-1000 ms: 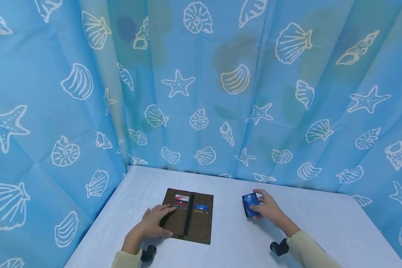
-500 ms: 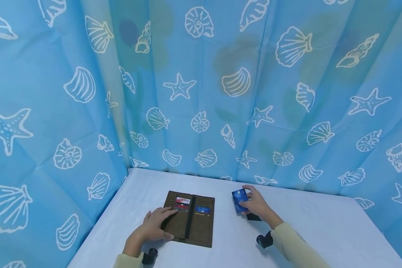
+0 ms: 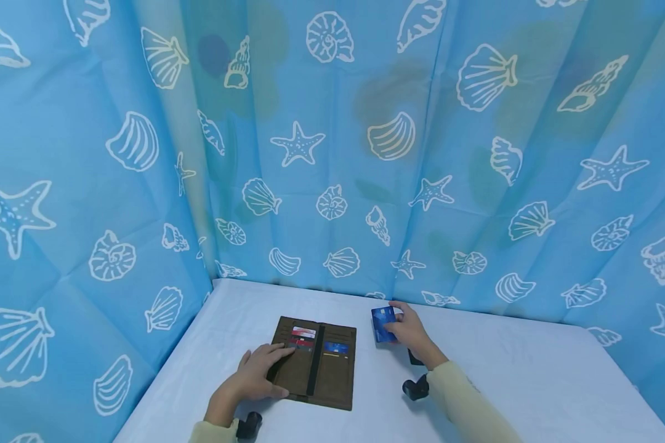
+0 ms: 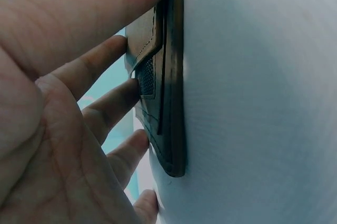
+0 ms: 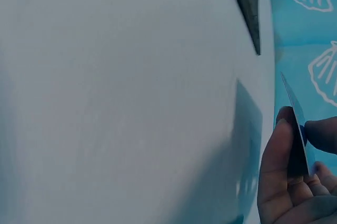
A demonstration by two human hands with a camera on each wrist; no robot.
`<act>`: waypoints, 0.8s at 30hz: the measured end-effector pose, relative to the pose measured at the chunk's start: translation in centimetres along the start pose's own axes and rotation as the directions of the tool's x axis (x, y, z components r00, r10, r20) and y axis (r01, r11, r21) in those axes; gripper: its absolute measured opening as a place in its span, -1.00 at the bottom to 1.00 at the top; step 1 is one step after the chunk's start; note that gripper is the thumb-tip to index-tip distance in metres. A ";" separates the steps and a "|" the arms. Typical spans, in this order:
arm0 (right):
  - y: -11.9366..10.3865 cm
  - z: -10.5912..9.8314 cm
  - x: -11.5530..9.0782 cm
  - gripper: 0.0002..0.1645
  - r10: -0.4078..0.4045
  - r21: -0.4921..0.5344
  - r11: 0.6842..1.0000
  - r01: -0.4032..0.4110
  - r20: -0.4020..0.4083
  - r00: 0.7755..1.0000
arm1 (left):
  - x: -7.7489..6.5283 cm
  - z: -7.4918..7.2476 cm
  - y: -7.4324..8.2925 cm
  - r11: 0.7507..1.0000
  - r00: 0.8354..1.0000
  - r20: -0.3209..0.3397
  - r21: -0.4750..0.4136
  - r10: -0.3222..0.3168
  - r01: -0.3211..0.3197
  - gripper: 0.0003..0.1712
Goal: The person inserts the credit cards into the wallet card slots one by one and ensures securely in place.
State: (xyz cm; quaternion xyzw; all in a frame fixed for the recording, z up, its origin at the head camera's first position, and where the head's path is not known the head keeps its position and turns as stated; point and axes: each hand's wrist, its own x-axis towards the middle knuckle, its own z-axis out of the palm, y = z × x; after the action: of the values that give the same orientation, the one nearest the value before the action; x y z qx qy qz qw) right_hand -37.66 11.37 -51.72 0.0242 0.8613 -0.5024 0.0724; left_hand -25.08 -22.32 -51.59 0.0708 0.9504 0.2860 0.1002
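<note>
A brown bifold wallet [image 3: 332, 384] lies spread flat on the white table, a black strap [image 3: 315, 360] running down its middle. Red and white cards [image 3: 303, 333] sit in its left slots, and a blue card [image 3: 336, 348] in the right ones. My left hand [image 3: 257, 372] rests on the wallet's left side; in the left wrist view its fingertips touch the wallet's edge [image 4: 178, 129]. Right of the wallet, my right hand [image 3: 411, 332] pinches another blue bank card [image 3: 381, 323] between thumb and fingers. The right wrist view shows this card [image 5: 298, 124] edge-on, raised above the table.
A small flat black item [image 3: 415, 359] lies on the table, partly hidden under my right wrist. A blue curtain [image 3: 332, 154] with white seashells and starfish stands behind and at both sides of the white tabletop [image 3: 532, 381].
My right hand has carried the blue card leftward toward the wallet, uncovering the black item on the table. The left hand stays on the wallet. The head view has shifted slightly.
</note>
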 end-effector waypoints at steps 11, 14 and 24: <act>-1.2 2.4 0.8 -0.26 -0.071 -0.002 0.997 0.071 -0.036 0.997 | -0.1 0.0 -0.1 1.000 1.000 0.003 -0.010 0.018 -0.018 -0.07; -1.6 3.1 0.8 -0.27 -0.100 0.007 0.995 0.100 -0.020 0.995 | -0.2 0.1 -0.1 1.000 1.000 0.006 -0.015 0.018 -0.018 -0.08; -2.5 5.1 1.1 -0.34 -0.153 -0.002 0.988 0.153 0.049 0.987 | -0.1 -0.1 0.0 1.000 1.000 0.010 -0.026 0.014 -0.014 -0.07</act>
State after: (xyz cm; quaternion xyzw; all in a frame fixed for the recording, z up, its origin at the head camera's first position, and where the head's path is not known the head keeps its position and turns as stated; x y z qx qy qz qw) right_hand -38.49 5.64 -52.18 -0.0543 0.8599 -0.5046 0.0546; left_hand -25.04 -22.42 -51.53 0.0778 0.9455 0.2988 0.1040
